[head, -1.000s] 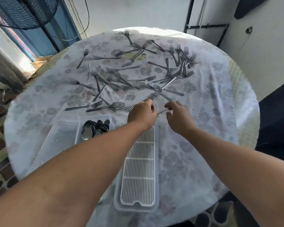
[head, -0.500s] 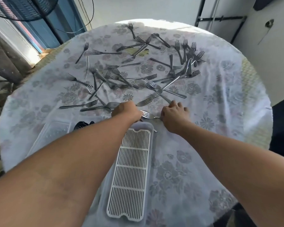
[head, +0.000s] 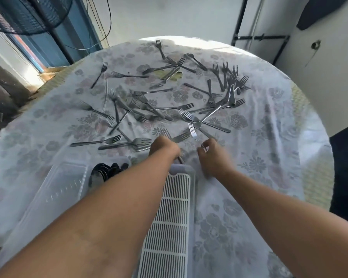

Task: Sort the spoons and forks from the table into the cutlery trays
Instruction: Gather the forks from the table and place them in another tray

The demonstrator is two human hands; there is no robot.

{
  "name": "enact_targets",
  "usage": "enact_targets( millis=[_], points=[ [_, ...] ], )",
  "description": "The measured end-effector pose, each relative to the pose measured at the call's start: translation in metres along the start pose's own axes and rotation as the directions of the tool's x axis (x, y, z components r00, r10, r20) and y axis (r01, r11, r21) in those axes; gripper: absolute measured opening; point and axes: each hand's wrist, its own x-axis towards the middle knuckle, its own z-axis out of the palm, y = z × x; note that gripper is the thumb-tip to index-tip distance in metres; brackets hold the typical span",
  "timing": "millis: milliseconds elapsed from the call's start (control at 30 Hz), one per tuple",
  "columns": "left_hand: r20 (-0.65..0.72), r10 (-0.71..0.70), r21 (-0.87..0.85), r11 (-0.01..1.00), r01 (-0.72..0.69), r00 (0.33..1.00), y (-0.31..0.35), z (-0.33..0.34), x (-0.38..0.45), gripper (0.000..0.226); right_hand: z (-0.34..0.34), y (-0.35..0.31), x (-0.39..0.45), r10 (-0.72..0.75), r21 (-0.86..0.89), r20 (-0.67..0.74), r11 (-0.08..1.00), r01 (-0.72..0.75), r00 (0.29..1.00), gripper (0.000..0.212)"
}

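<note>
The left hand (head: pixel 165 148) has its grip curled round a fork (head: pixel 179 138), tines pointing away, handle end showing below the wrist above the slatted tray (head: pixel 169 217). The right hand (head: pixel 213 157) pinches another fork (head: pixel 193 132) by its handle. More forks (head: pixel 149 109) lie scattered across the tabletop (head: pixel 259 157); spoons (head: pixel 107 171) sit in the clear tray (head: pixel 54 189).

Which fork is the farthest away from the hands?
The fork at the table's far edge, lying alone with its tines pointing away. Every other fork lies nearer the left hand and right hand.
</note>
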Motion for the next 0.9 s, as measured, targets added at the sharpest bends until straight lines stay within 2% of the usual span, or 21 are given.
enact_targets(
  millis=[200, 300, 367, 467, 567, 700, 733, 833, 900],
  points=[
    [0.05, -0.099, -0.207, 0.972, 0.108, 0.994, 0.008, 0.0, 0.007, 0.046, 0.005, -0.018, 0.006, 0.025, 0.066, -0.013, 0.998, -0.024, 1.0, 0.025],
    [0.101, -0.112, -0.308, 0.941, 0.138, 0.989, 0.011, -0.006, 0.008, 0.031, 0.008, -0.022, 0.007, 0.036, 0.087, -0.039, 0.996, -0.032, 0.999, 0.022],
    [0.135, -0.093, -0.425, 0.894, 0.143, 0.986, 0.012, -0.009, 0.012, 0.037, 0.008, -0.025, 0.007, 0.044, 0.104, -0.048, 0.994, -0.039, 0.998, 0.021],
    [0.1, -0.12, -0.608, 0.778, 0.156, 0.988, 0.008, -0.018, 0.018, 0.038, 0.009, -0.036, 0.009, 0.072, 0.117, -0.06, 0.991, -0.064, 0.996, 0.023],
    [0.055, -0.089, -0.732, 0.674, 0.101, 0.995, -0.002, -0.035, 0.026, 0.044, 0.012, -0.055, 0.012, 0.055, 0.11, -0.113, 0.993, -0.042, 0.992, 0.023],
    [-0.184, 0.05, -0.571, 0.807, -0.148, 0.982, -0.029, -0.071, 0.028, 0.043, 0.026, -0.086, 0.014, 0.033, 0.071, -0.036, 0.997, -0.03, 0.999, 0.025],
    [-0.212, 0.102, -0.544, 0.814, -0.204, 0.972, -0.037, -0.081, 0.028, 0.038, 0.032, -0.093, 0.015, 0.021, 0.032, -0.004, 0.999, -0.021, 1.0, 0.026],
    [-0.201, 0.243, -0.396, 0.866, -0.305, 0.949, -0.062, -0.099, 0.038, 0.016, 0.049, -0.108, 0.019, -0.016, -0.133, 0.094, 0.991, 0.028, 0.995, 0.03],
    [-0.176, 0.331, -0.256, 0.894, -0.368, 0.927, -0.078, -0.109, 0.045, 0.011, 0.058, -0.115, 0.02, -0.005, -0.18, 0.131, 0.983, 0.028, 0.991, 0.033]
  ],
)
